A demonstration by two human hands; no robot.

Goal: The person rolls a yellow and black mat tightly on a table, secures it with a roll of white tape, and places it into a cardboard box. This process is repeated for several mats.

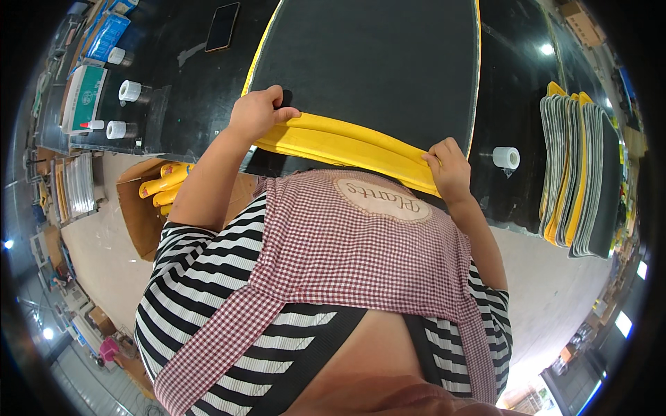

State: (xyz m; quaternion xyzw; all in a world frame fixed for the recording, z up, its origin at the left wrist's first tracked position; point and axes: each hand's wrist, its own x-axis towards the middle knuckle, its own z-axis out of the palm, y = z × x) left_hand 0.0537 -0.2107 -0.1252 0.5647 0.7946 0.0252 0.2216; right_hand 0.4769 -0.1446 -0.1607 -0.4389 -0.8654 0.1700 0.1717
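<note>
I have a dark bench (177, 87) in view, with most of the clutter at its sides. To the left I see three white rolls (129, 91), a green-and-white box (86, 97) with a small red-tipped bottle (97, 125) beside it, and blue packs (109, 35) farther back; a phone (223, 28) lies nearer the middle. On the right, one more white roll (506, 158) sits between the work and a pile of grey and yellow pieces (576, 170). Below the bench's left side, a cardboard box (139, 232) holds yellow bundles (163, 184).

The yellow band (347, 144) lies at the near end of a black sheet (368, 62), just in front of the apron (368, 256), spanning between my operator's hands. The left hand (260, 114) is closed on its left end, thumb stretched along the top; the right hand (449, 165) pinches the right end, fingers curled.

The band's long axis runs crosswise, sloping nearer the body toward the right; the sheet extends straight away.
</note>
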